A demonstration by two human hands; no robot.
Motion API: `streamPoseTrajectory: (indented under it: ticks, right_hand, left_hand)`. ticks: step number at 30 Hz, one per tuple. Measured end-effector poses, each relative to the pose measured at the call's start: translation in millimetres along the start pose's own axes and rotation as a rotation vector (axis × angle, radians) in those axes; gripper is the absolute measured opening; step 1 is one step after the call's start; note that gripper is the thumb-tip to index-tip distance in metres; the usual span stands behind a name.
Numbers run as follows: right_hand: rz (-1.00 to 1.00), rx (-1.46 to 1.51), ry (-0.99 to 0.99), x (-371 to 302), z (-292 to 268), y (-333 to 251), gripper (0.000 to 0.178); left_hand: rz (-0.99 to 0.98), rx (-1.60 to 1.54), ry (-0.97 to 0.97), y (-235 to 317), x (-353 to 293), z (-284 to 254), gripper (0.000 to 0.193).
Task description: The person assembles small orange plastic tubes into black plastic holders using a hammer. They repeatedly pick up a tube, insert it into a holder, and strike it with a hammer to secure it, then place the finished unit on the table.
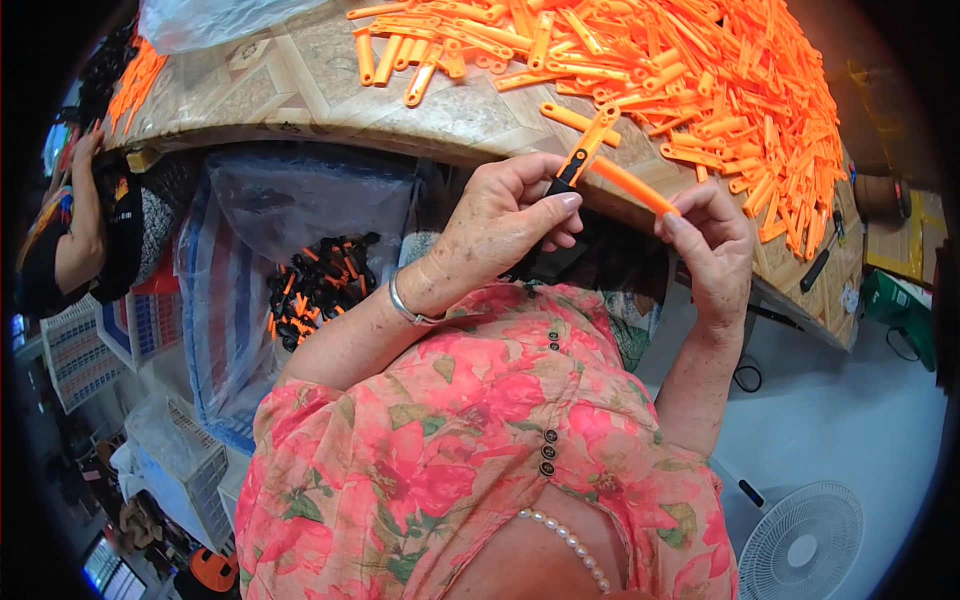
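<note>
My left hand (500, 215) is closed around the black end of an orange-and-black plastic handle (597, 132), which points up and away with a hole at its tip. Between the thumb and fingers of my right hand (712, 245) is a plain orange plastic handle piece (636, 186). Its far end reaches to the left, close to the handle in my left hand; whether the two touch I cannot tell. Just beyond, a loose orange piece (566, 117) lies near the table edge. A large heap of similar orange pieces (690, 70) covers the tabletop at the far right.
The patterned table (300, 85) curves across in front of me. Below its edge at left stands a lined striped bag (205, 300) holding several black-and-orange handles (325, 285). Another person's arm (82, 215) shows at far left. A white fan (803, 548) stands at lower right.
</note>
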State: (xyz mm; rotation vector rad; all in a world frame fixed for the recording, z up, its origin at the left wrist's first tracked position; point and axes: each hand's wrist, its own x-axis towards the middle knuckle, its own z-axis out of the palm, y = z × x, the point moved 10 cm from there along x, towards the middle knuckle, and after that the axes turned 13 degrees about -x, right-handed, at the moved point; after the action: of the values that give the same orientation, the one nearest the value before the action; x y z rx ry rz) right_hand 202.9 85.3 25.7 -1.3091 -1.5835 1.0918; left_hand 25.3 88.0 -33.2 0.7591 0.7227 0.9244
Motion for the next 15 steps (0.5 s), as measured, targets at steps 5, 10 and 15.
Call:
streamPoseTrajectory:
  ticks: [5, 10, 15]
  right_hand:
    - [0.154, -0.073, -0.100, -11, 0, 23, 0.007]
    - [0.134, -0.267, 0.101, -19, -8, 17, 0.015]
    - [-0.260, -0.695, 0.137, -31, 7, -30, 0.025]
  left_hand:
    - [-0.043, 0.055, -0.093, -6, 6, 22, 0.023]
    - [-0.063, 0.125, -0.096, -19, 11, 25, 0.024]
    - [-0.042, 0.164, -0.113, -24, 12, 35, 0.024]
